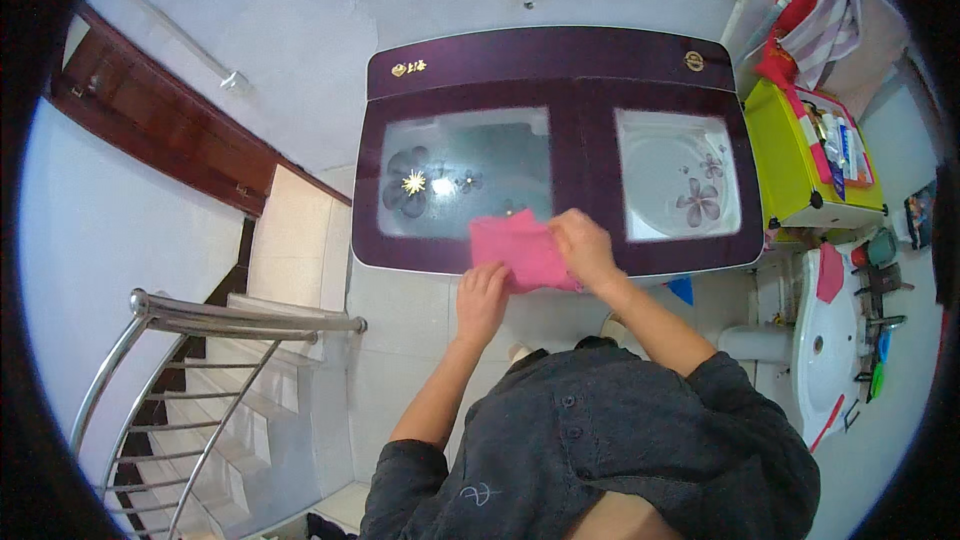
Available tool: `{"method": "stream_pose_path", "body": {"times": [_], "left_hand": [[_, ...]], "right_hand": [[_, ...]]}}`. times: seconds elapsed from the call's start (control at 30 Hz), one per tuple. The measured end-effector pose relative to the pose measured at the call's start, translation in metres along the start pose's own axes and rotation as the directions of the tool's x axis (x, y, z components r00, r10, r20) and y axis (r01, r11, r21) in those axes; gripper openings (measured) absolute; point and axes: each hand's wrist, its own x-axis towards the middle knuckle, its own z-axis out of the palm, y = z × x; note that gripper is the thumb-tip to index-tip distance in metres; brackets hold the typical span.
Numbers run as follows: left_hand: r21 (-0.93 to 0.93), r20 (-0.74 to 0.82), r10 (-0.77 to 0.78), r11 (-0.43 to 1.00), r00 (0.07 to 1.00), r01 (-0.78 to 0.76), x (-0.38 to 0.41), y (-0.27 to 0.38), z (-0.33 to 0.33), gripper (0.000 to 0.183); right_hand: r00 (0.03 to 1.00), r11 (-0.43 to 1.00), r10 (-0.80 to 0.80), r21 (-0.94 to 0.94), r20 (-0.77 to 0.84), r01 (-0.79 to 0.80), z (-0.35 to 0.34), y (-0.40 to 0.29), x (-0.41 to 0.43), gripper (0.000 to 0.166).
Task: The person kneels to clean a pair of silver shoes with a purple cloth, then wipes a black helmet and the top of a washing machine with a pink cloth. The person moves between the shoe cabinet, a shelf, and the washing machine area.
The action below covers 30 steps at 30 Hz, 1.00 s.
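Note:
A pink cloth (521, 251), folded into a rough rectangle, is held between my two hands over the front edge of a twin-tub washing machine (589, 165). My left hand (484, 300) grips the cloth's lower left corner. At its right side, my right hand (585, 247) pinches the edge, slightly blurred. The machine has a dark purple top, and both of its lids are down. Through the left clear lid (465, 165) and the smaller right lid (675, 172), flower prints show. Part of the left lid's front edge is hidden behind the cloth.
To the right stands a lime-green cabinet (780, 150) with a pink-edged basket of tubes (840, 139) on top. Nearer me is a white washbasin (817, 382) with another pink cloth (829, 272) on its rim. A metal stair railing (247, 322) borders descending steps at left.

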Motion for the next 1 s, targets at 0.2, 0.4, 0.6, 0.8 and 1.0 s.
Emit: {"method": "stream_pose_path", "body": {"times": [0.2, 0.4, 0.6, 0.8, 1.0], "left_hand": [[-0.054, 0.018, -0.082, 0.995, 0.996, 0.083, 0.002, 0.006, -0.002, 0.042], [0.019, 0.091, -0.147, 0.989, 0.985, 0.146, 0.024, 0.015, -0.022, 0.046], [0.111, 0.287, 0.016, 0.993, 0.958, -0.050, 0.027, 0.007, -0.024, 0.033], [-0.367, 0.548, -0.063, 0.878, 0.834, 0.307, 0.080, 0.047, -0.051, 0.020], [-0.602, 0.406, -0.008, 0.750, 0.914, 0.274, 0.147, 0.084, -0.005, 0.027]], "right_hand": [[0.924, 0.987, -0.159, -0.058, -0.348, 0.148, -0.044, 0.014, 0.004, 0.027], [0.877, 0.869, -0.456, -0.289, -0.150, 0.402, -0.004, -0.006, -0.045, 0.029], [0.925, 0.914, -0.375, -0.145, 0.052, 0.379, 0.001, 0.005, -0.067, 0.026], [0.988, 0.911, 0.040, 0.400, 0.147, -0.096, -0.082, 0.008, -0.082, 0.028], [0.912, 0.873, 0.379, 0.388, -0.157, -0.296, -0.140, 0.046, -0.093, 0.040]]}}
